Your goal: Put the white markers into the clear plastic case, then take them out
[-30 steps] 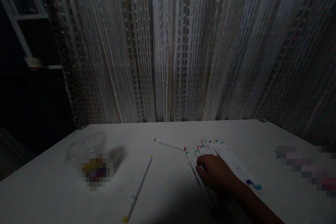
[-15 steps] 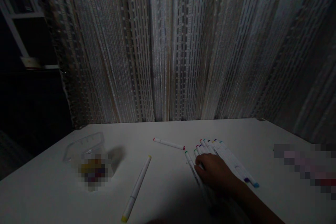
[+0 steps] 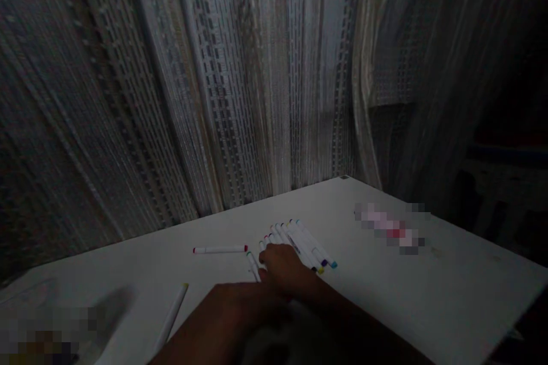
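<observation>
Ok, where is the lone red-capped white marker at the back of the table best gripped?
Pinch the marker's barrel mid-length, from above: it lies flat, slim and apart from the other markers, so fingers fit either side.

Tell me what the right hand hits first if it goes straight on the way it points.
The white marker with the green cap comes first. It lies just ahead of the right hand, right at its fingertips, though the dim view leaves it unclear whether they already touch.
</observation>
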Motion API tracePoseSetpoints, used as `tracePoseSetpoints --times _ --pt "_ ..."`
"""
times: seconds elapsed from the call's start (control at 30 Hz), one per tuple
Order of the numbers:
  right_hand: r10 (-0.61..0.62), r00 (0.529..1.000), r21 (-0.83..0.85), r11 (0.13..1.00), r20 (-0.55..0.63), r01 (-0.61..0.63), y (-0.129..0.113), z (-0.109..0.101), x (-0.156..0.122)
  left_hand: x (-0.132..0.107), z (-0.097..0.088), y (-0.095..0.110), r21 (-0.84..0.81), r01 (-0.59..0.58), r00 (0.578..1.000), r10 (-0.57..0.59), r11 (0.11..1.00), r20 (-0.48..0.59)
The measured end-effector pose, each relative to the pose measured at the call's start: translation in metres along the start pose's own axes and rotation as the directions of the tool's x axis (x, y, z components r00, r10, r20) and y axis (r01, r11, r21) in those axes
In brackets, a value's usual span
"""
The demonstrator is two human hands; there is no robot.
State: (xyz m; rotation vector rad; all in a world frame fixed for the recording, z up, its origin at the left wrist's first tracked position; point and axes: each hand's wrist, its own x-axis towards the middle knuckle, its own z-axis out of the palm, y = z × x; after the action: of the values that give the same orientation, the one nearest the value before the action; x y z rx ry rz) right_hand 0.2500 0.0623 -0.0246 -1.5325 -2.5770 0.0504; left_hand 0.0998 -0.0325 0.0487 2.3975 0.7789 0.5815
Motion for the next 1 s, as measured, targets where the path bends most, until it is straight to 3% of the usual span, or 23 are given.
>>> tracePoseSetpoints --times 0.1,0.23,0.3,0.37,0.43,0.57,0.67,0.77,0.9,1.0 --pt "-0.009 0.999 -0.013 1.0 -0.051 0.008 0.002 0.001 -0.002 -0.021 -0.003 -0.031 0.329 0.159 0.973 -0.09 0.931 -0.214" --pt "-0.016 0.995 -0.002 1.0 -0.098 0.015 0.002 0.004 -0.002 -0.085 0.006 -0.089 0.501 0.395 0.891 -0.187 0.77 -0.415" --pt "-0.019 0.993 0.002 1.0 -0.119 0.02 0.001 0.005 -0.001 -0.109 0.02 -0.109 0.524 0.459 0.863 -0.22 0.717 -0.456" --pt "-0.021 0.991 0.002 1.0 -0.134 0.022 -0.001 0.007 -0.001 -0.118 0.038 -0.12 0.544 0.467 0.867 -0.238 0.697 -0.438" --pt "-0.026 0.989 0.004 1.0 -0.145 0.027 -0.003 0.009 -0.002 -0.109 0.056 -0.123 0.542 0.465 0.864 -0.225 0.7 -0.45" --pt "-0.051 0.985 0.023 0.998 -0.168 0.056 -0.007 0.013 -0.002 -0.063 0.075 -0.117 0.46 0.469 0.846 -0.234 0.754 -0.479" --pt "-0.067 0.982 0.014 0.997 -0.178 0.071 -0.009 0.012 0.001 -0.029 0.075 -0.114 0.373 0.392 0.864 -0.197 0.841 -0.464" --pt "-0.059 0.985 -0.006 0.998 -0.165 0.059 -0.009 0.01 0.004 -0.009 0.07 -0.111 0.313 0.349 0.851 -0.159 0.883 -0.501" --pt "-0.085 0.991 0.046 0.995 -0.105 0.091 -0.008 0.012 0.006 0.0 0.061 -0.109 0.367 0.285 0.926 -0.155 0.885 -0.345" --pt "-0.09 0.989 0.105 0.989 -0.121 0.103 -0.007 0.014 0.008 -0.006 0.052 -0.117 0.352 0.264 0.935 -0.148 0.898 -0.323"
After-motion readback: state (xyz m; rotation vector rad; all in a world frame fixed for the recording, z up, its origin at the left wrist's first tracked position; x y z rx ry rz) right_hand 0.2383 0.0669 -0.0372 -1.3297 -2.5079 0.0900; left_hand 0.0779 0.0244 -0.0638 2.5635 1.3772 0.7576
